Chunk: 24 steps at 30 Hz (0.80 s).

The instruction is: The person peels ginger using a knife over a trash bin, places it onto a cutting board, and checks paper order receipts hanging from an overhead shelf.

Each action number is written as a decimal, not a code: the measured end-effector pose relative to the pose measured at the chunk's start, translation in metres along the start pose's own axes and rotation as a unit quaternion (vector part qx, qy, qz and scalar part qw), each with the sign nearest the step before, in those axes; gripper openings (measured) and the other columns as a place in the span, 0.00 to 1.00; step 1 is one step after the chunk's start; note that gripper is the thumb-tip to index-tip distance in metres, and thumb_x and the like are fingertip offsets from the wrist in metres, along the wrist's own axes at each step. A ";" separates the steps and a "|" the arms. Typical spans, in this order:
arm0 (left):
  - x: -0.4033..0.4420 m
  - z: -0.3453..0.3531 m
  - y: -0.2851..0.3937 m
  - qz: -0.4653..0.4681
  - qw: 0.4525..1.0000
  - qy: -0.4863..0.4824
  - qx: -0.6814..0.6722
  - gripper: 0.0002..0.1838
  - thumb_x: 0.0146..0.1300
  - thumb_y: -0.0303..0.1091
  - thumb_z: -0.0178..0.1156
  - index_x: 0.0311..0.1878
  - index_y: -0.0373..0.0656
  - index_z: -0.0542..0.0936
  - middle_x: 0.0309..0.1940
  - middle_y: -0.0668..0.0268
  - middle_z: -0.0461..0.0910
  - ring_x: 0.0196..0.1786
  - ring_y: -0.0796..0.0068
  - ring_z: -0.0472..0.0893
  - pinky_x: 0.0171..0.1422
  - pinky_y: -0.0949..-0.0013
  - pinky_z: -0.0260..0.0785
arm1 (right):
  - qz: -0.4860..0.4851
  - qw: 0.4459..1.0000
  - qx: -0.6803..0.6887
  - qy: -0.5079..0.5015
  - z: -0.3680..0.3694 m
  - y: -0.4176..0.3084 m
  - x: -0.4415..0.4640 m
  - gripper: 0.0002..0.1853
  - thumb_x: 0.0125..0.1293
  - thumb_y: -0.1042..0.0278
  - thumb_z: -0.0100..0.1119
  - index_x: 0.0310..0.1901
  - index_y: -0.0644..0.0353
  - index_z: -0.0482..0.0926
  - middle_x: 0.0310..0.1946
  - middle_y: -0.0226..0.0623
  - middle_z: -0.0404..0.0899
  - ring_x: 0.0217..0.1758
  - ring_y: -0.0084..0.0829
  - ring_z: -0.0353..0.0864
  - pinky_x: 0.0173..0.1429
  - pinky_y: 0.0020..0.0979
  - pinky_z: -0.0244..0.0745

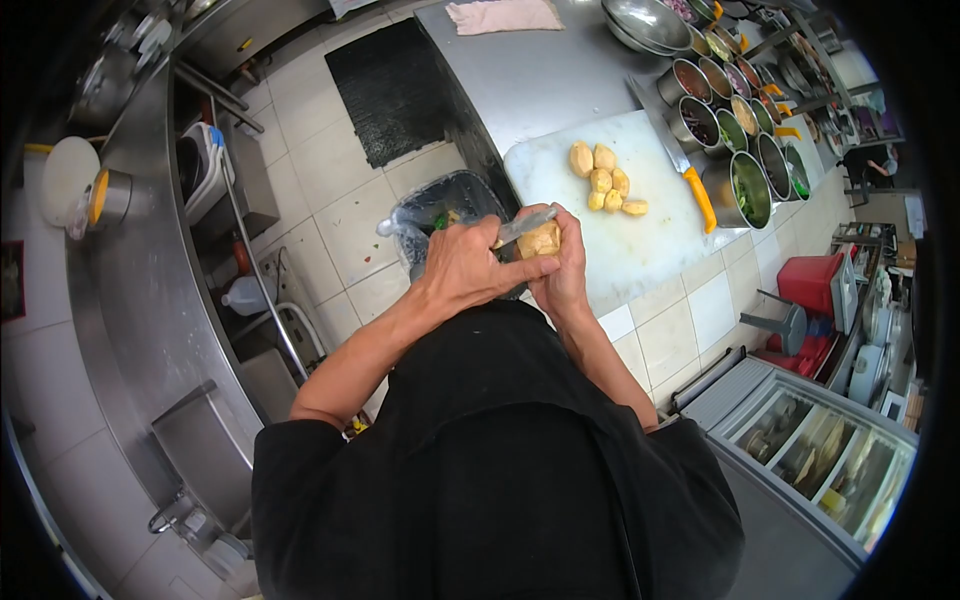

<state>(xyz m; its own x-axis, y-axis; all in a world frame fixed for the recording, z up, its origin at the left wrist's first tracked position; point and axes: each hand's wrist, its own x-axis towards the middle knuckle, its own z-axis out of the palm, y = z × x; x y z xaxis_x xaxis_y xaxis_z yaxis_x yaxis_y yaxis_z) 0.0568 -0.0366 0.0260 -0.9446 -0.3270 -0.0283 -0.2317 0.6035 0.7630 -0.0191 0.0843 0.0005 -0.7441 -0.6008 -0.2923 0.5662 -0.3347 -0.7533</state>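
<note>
My left hand [462, 262] is closed around the handle of a small blade [527, 224], its thumb reaching across to a partly peeled potato [540, 242]. The blade lies against the top of that potato. Cupped around the potato's right side, my right hand [566, 268] holds it with curled fingers. Just behind and below both hands is a bin [478, 184] lined with a clear bag, with some scraps inside. To the right, several peeled potatoes [601, 181] sit on a white cutting board [655, 245].
A yellow-handled knife [699, 199] lies along the board's right side. Beyond it stand several metal containers [748, 187] of ingredients. Metal bowls [648, 25] and a pink cloth [505, 16] are on the steel counter [500, 75]. A sink [205, 435] is at left, a glass-topped cooler [815, 445] at lower right.
</note>
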 end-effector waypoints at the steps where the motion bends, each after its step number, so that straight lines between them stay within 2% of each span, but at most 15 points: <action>1: 0.001 -0.001 0.000 -0.005 1.000 -0.012 0.001 0.48 0.42 0.78 0.61 0.20 0.28 0.76 0.12 0.48 0.74 0.18 0.54 0.79 0.25 0.56 0.72 | 0.001 1.000 -0.005 -0.007 0.000 -0.001 0.000 0.20 0.74 0.53 0.33 0.41 0.60 0.73 0.33 0.33 0.74 0.36 0.23 0.74 0.40 0.25 0.72; 2: 0.002 -0.001 0.000 -0.002 1.000 -0.014 0.006 0.48 0.43 0.78 0.61 0.19 0.28 0.75 0.12 0.48 0.74 0.18 0.54 0.79 0.25 0.56 0.72 | 0.002 1.000 -0.009 -0.015 0.000 -0.002 0.000 0.20 0.74 0.54 0.33 0.40 0.60 0.73 0.33 0.33 0.73 0.35 0.23 0.73 0.39 0.25 0.71; 5: 0.002 0.001 -0.002 0.011 1.000 -0.014 0.013 0.47 0.46 0.77 0.59 0.18 0.28 0.75 0.11 0.48 0.73 0.17 0.53 0.79 0.24 0.57 0.71 | -0.013 0.998 -0.058 0.035 0.008 -0.006 -0.002 0.21 0.73 0.54 0.31 0.38 0.59 0.73 0.28 0.31 0.72 0.28 0.21 0.70 0.27 0.23 0.66; 8: 0.002 0.005 -0.005 0.026 1.000 -0.008 0.004 0.46 0.51 0.76 0.56 0.18 0.29 0.75 0.11 0.48 0.73 0.18 0.52 0.79 0.24 0.56 0.71 | 0.006 0.996 -0.069 0.065 0.010 -0.007 -0.003 0.21 0.73 0.53 0.31 0.37 0.59 0.72 0.24 0.29 0.70 0.20 0.19 0.66 0.18 0.21 0.55; 11: 0.003 0.010 -0.009 0.031 0.999 -0.007 -0.009 0.45 0.54 0.75 0.54 0.18 0.29 0.75 0.12 0.47 0.73 0.18 0.51 0.79 0.24 0.55 0.71 | 0.023 0.994 -0.079 0.069 0.011 -0.009 -0.003 0.22 0.73 0.51 0.30 0.36 0.59 0.71 0.20 0.27 0.68 0.14 0.17 0.59 0.15 0.21 0.46; 20: 0.005 0.022 -0.017 0.084 0.995 0.049 0.038 0.41 0.61 0.70 0.50 0.21 0.32 0.76 0.14 0.48 0.75 0.19 0.50 0.80 0.24 0.55 0.72 | 0.109 0.986 -0.002 0.127 0.015 -0.014 -0.003 0.22 0.75 0.50 0.30 0.39 0.59 0.70 0.19 0.27 0.65 0.13 0.18 0.53 0.15 0.21 0.47; 24: 0.004 0.030 -0.021 0.086 0.994 0.049 0.045 0.40 0.63 0.68 0.49 0.19 0.33 0.76 0.15 0.48 0.76 0.20 0.50 0.80 0.23 0.56 0.71 | 0.126 0.982 0.014 0.142 0.008 -0.005 0.001 0.22 0.74 0.47 0.34 0.39 0.58 0.71 0.20 0.27 0.67 0.13 0.19 0.57 0.16 0.22 0.49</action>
<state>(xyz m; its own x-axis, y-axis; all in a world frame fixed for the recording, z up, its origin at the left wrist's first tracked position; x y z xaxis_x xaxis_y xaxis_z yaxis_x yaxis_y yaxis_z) 0.0510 -0.0286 -0.0095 -0.9458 -0.2797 0.1651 -0.0921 0.7185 0.6894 -0.0194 0.0796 0.0089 -0.6452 -0.4424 -0.6229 0.7520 -0.2239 -0.6200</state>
